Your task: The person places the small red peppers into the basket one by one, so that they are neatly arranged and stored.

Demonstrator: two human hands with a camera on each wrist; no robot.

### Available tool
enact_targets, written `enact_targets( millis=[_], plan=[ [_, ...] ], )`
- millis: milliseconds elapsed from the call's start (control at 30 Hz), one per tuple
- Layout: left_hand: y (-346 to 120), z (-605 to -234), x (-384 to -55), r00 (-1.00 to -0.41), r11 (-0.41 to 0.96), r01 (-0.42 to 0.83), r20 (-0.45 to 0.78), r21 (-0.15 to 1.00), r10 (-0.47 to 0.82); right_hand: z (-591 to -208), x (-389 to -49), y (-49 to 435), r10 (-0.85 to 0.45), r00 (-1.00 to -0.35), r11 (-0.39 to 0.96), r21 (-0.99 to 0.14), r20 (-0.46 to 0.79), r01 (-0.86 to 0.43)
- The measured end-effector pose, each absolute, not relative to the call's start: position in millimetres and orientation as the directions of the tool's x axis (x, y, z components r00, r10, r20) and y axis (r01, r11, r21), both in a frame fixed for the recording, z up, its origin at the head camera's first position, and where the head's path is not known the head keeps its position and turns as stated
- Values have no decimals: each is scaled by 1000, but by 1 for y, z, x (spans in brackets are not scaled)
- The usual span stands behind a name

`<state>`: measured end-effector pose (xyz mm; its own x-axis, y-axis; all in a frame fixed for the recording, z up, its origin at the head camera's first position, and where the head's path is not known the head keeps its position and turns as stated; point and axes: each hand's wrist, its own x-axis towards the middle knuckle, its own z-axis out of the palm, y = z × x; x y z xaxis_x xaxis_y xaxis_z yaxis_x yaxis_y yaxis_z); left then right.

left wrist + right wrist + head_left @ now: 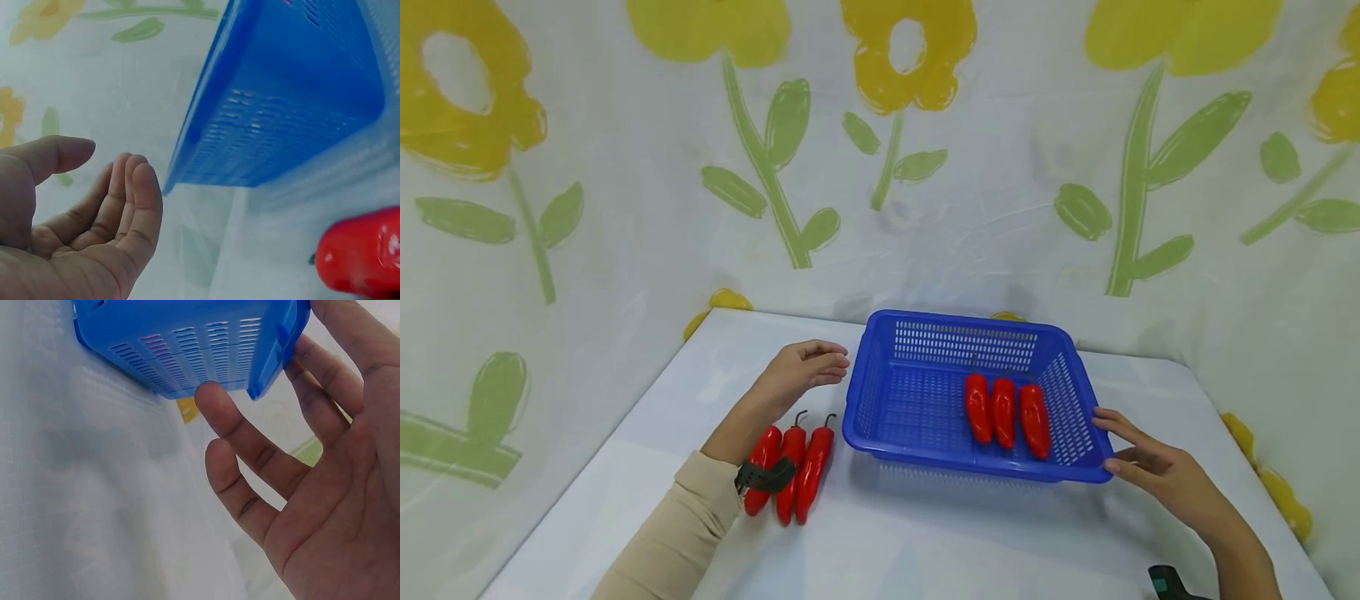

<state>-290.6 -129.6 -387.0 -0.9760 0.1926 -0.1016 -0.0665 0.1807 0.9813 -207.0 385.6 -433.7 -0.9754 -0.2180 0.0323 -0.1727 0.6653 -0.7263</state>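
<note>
A blue plastic basket (917, 408) with slotted walls stands on the white table, and three red chili peppers (1002, 410) lie side by side toward its right end. My left hand (801, 371) hovers just off the basket's left rim, fingers loosely bent and palm holding nothing. Below its wrist, three more red chili peppers (793, 471) with dark stems lie on the table, partly covered by the wrist strap. My right hand (1157, 467) touches the basket's right rim near the front corner; in the right wrist view its ring and little fingers (256, 450) are spread away from the basket.
A white cloth with yellow flowers and green leaves (1131, 183) hangs behind and beside the table (925, 558). The basket's rear rim is close to the back edge of the table. A black strap end (1168, 581) shows near my right wrist.
</note>
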Motion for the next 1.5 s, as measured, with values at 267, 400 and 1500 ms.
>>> enact_targets(
  millis=[267, 400, 1500],
  plan=[
    [-149, -400, -272, -987, 197, -49, -78, 979, 139, -440, -207, 387, -220, -974, 662, -725, 54, -190],
    [-159, -410, -263, -994, 183, -65, -80, 981, 75, -438, -208, 389, -237, -969, 648, -731, 75, -215],
    [-224, -446, -215, -976, 392, -194, -138, 899, -167, -434, -209, 389, -233, -972, 669, -718, 39, -190]
  ],
)
